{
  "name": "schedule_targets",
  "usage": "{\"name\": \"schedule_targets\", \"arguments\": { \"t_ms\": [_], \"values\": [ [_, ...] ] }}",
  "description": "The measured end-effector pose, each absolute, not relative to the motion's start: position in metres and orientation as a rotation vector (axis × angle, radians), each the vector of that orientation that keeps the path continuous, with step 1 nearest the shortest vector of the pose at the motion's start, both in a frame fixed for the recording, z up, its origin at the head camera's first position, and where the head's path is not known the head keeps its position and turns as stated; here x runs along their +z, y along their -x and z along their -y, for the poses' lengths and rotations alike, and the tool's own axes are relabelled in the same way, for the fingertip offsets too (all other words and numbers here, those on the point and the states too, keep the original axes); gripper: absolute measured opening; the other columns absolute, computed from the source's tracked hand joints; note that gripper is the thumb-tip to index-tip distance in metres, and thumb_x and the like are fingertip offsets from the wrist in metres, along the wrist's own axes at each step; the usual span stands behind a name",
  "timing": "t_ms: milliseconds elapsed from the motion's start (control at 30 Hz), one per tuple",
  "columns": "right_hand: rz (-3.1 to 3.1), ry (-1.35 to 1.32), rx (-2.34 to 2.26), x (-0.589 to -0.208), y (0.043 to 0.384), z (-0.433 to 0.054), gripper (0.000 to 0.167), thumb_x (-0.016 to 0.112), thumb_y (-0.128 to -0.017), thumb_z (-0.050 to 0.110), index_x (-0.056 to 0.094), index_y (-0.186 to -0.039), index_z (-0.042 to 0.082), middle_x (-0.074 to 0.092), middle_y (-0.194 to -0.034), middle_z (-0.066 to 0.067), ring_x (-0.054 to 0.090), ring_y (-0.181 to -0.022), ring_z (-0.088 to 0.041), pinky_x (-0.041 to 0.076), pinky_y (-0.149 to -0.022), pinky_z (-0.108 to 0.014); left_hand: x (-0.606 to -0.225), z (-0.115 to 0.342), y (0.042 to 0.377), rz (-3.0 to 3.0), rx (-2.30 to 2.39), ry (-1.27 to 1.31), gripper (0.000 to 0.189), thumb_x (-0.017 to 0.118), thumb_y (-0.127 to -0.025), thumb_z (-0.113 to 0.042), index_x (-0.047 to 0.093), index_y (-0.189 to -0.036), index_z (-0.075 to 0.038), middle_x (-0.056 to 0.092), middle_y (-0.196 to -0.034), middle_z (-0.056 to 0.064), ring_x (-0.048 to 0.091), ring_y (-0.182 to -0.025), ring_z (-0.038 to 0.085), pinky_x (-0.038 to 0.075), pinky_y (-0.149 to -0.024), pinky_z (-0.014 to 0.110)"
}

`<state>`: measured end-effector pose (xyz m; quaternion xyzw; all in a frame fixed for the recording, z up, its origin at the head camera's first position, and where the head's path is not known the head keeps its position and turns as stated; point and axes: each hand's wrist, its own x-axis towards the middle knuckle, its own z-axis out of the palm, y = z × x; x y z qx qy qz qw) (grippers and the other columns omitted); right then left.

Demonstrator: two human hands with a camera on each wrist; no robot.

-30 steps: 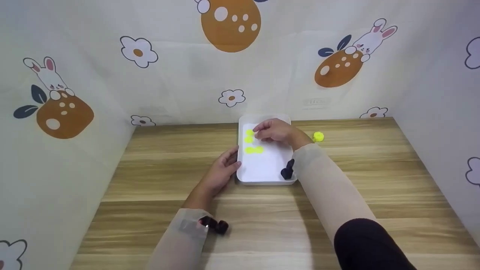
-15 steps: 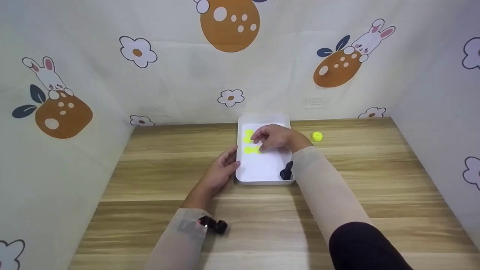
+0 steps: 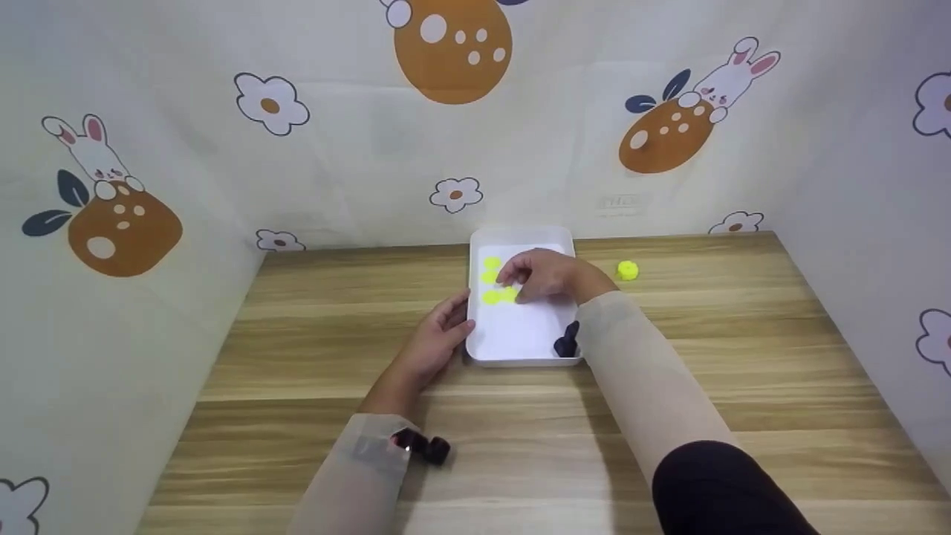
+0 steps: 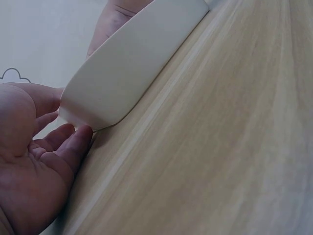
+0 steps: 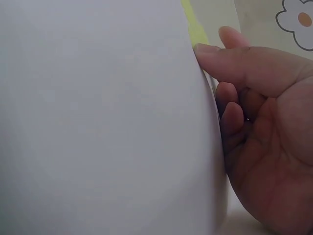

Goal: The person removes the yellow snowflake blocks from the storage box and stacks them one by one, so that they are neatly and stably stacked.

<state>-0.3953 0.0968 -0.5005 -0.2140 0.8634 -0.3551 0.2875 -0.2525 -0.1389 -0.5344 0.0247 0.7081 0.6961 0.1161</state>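
Observation:
A shallow white tray [image 3: 511,338] lies on the wooden table with several flat yellow pieces [image 3: 491,276] on its floor. My left hand [image 3: 432,345] holds the tray's left side, thumb at the rim; in the left wrist view its fingertips [image 4: 84,133] touch the outer wall near the table. My right hand [image 3: 548,273] reaches into the tray, and its thumb touches the right end of the lower yellow pair. In the right wrist view the thumb meets a yellow strip [image 5: 195,30], with other fingers loosely bent and nothing visible between them.
A lumpy yellow ball [image 3: 628,270] lies on the table [image 3: 713,319] to the right of the tray. Behind stands a patterned cloth wall [image 3: 356,171], close to the tray's far end. A black wrist camera [image 3: 567,339] overlaps the tray's right edge.
From beside the upper yellow pieces, my right hand has moved slightly toward me, bringing its thumb onto the lower pair. My left hand and the ball stay put.

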Motion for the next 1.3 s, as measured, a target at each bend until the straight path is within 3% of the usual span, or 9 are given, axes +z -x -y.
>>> {"name": "schedule_targets", "arguments": {
  "t_ms": [533,733,1033,1300],
  "values": [
    [-2.464,0.511,-1.011,-0.504,0.396,-0.095,0.031,0.077,-0.084,0.009,0.077,-0.107,0.029,0.064,-0.107,-0.001,0.054,-0.103,-0.022,0.047,-0.094,-0.034,-0.534,0.142,0.254,-2.066,2.026,-0.031,0.059,0.058,-0.1,-0.01,0.038,-0.155,-0.019,0.038,-0.162,0.005,0.035,-0.15,0.021,0.031,-0.124,0.04],
    [-2.416,0.428,-1.215,-0.502,0.398,-0.095,0.026,0.075,-0.087,0.011,0.076,-0.11,0.022,0.067,-0.107,-0.001,0.057,-0.097,-0.019,0.052,-0.084,-0.03,-0.533,0.14,0.254,-2.032,2.06,-0.074,0.059,0.057,-0.1,-0.008,0.036,-0.155,-0.016,0.038,-0.161,0.008,0.034,-0.151,0.023,0.031,-0.124,0.041],
    [-2.265,0.314,-1.562,-0.489,0.399,-0.098,0.037,0.076,-0.089,0.021,0.07,-0.125,0.014,0.067,-0.112,-0.004,0.062,-0.09,-0.022,0.058,-0.081,-0.032,-0.533,0.139,0.252,-2.052,2.05,-0.07,0.06,0.059,-0.1,-0.01,0.037,-0.155,-0.016,0.039,-0.161,0.009,0.035,-0.15,0.023,0.032,-0.124,0.04],
    [-2.144,0.307,-1.896,-0.463,0.392,-0.102,0.045,0.076,-0.089,0.03,0.066,-0.128,0.01,0.065,-0.115,-0.009,0.064,-0.095,-0.025,0.061,-0.088,-0.029,-0.536,0.14,0.252,-2.039,2.073,-0.087,0.06,0.059,-0.099,-0.009,0.037,-0.155,-0.014,0.038,-0.161,0.01,0.034,-0.151,0.024,0.031,-0.124,0.04]
  ]
}}
